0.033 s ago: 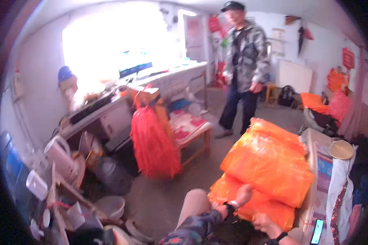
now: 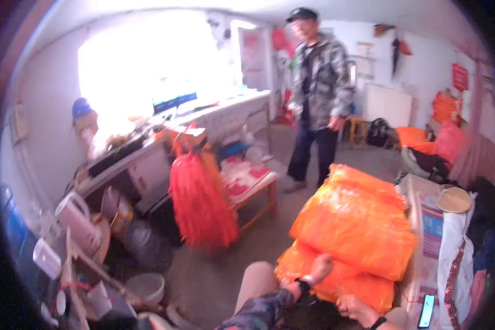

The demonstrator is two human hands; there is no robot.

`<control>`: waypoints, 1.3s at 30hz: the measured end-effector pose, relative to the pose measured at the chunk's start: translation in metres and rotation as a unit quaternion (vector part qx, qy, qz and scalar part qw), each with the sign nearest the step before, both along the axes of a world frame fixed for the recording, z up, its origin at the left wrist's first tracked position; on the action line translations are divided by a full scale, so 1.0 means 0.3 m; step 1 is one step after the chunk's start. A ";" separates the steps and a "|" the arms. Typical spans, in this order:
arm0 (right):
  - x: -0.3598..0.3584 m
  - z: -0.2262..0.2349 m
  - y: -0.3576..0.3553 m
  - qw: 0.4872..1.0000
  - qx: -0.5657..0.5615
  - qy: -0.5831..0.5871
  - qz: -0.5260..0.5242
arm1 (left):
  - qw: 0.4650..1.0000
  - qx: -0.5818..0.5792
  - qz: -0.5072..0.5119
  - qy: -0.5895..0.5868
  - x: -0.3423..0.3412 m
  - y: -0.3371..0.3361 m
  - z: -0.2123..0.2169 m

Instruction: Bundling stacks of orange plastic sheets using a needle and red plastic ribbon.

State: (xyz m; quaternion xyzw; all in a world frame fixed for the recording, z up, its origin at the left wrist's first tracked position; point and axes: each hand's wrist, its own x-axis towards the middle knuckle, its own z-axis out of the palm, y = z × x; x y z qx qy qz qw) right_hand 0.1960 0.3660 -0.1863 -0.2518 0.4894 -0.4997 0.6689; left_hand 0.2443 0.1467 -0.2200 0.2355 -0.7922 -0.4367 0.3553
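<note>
Both hands on the orange bags, nothing differing from the earlier frame.
Left hand [image 2: 320, 268] is pressing the lower orange bag [image 2: 335, 283]; right hand [image 2: 355, 308] is touching its front edge, grip unclear; upper orange bag [image 2: 357, 225] is lying stacked above.

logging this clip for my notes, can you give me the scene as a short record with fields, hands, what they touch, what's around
left hand: rests on the lower orange bag, wrist with a dark watch
right hand: at the near edge of the same bag; grip unclear
stack: upper orange bag lies on top of the lower one
beside stack: phone on a patterned cloth
middle of room: red tassel bundle hanging by a small wooden bench
other person: standing beyond the stack, in a camouflage jacket and cap
</note>
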 end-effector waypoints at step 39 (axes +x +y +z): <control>0.114 0.542 0.177 0.885 -0.343 -0.074 -0.307 | 0.874 -0.307 -0.288 -0.241 -0.085 0.020 -0.082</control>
